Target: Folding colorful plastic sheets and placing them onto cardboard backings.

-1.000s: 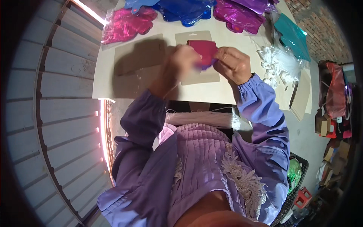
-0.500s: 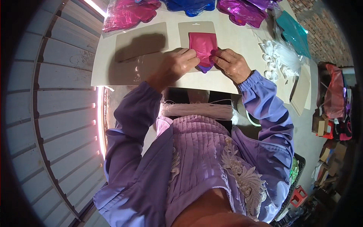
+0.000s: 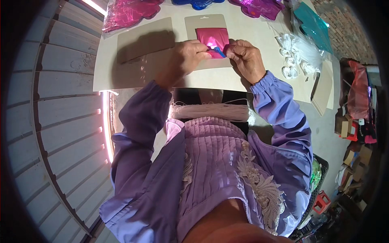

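Left hand [image 3: 191, 54]: fingers closed together, pinching the lower left side of the pink packet; the exact fingertip contact is partly hidden.
Right hand [image 3: 246, 57]: thumb and forefinger pinching the packet's lower right corner, next to the blue strip.
Far left corner: a clear plastic bag of glossy pink foil [image 3: 131, 14] lies on the pale cream wooden bench [image 3: 263, 30].
Left side: a plain tan rectangular card [image 3: 137, 31] lies flat, partly in shadow.
Far edge, middle: a bag of shiny blue foil [image 3: 198, 3], cut off by the view.
Backing: a tan card with a hang slot [image 3: 191, 24] lies between the bench's far and front edges.
Pink packet: a glossy pink foil packet [image 3: 212, 37], roughly rectangular, is over that card.
Blue strip: a narrow bright blue piece [image 3: 219, 51] crosses its lower end.
Done: the foil looks already folded down to a compact shape.
Left to do: the lower end seems unsettled, not yet let go; whether anything fixes packet to card, I cannot tell.
Far edge, right: bagged magenta-purple foil [image 3: 257, 8].
Right edge: bundled white cords [image 3: 303, 60], beside a bagged teal foil sheet [image 3: 311, 26].
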The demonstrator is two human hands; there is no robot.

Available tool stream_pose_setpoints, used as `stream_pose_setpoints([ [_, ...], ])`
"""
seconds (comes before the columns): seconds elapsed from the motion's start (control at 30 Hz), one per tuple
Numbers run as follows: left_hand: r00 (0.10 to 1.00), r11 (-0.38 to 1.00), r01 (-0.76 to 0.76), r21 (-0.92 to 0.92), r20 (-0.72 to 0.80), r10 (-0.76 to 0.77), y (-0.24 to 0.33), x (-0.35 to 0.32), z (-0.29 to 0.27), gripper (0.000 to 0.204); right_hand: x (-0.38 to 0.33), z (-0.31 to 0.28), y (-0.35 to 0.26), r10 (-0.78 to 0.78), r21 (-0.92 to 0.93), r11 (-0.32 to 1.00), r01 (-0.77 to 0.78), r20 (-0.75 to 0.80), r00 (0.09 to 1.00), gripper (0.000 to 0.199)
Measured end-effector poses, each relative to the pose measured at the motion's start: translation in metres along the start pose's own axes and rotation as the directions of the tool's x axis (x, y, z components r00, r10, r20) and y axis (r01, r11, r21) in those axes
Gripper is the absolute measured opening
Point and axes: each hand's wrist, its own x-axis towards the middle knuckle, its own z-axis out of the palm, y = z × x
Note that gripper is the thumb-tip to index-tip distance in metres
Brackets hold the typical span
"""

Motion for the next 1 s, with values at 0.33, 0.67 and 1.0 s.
stream_pose_setpoints([
  [0.33, 0.966, 0.971, 0.235, 0.051, 0.099, -0.239, -0.019, 0.016, 0.007, 0.028, -0.003, 0.004, -0.002, 0.212, -0.089, 0.972, -0.215, -0.051, 0.976, 0.002],
  [0.67, 0.867, 0.901, 0.433, 0.024, 0.263, -0.423, -0.021, 0.029, 0.010, 0.030, 0.007, -0.011, 0.007, 0.423, -0.271, 0.884, -0.379, 0.124, 0.898, 0.015],
  [1.0, 0.820, 0.869, 0.485, 0.097, 0.296, -0.490, -0.014, 0.025, 0.001, 0.031, 0.009, -0.009, 0.002, 0.420, -0.237, 0.896, -0.375, 0.180, 0.890, 0.015],
])
